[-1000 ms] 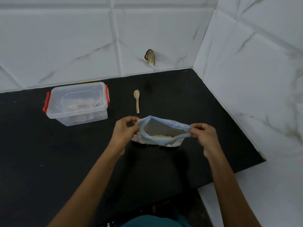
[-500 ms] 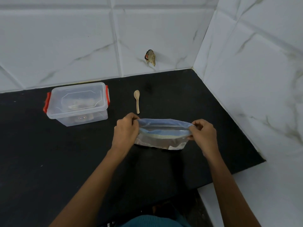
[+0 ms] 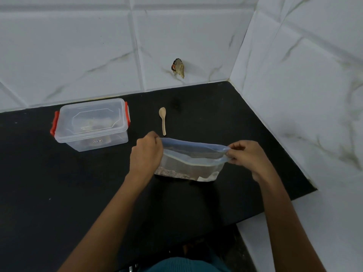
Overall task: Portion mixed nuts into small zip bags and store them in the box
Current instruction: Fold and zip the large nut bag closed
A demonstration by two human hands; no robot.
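Clear lidded box with red clips stands left of the fingers, its small label unreadable. Left hand pinches the zip bag at one top corner, a wooden spoon just beyond its fingers. Bag's print is illegible. Right hand pinches the other corner.

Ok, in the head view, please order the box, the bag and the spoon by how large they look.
1. box: looks largest, but only slightly.
2. bag: almost as big as the box, and nearer the camera, so the order of these two is unsure.
3. spoon: clearly the smallest.
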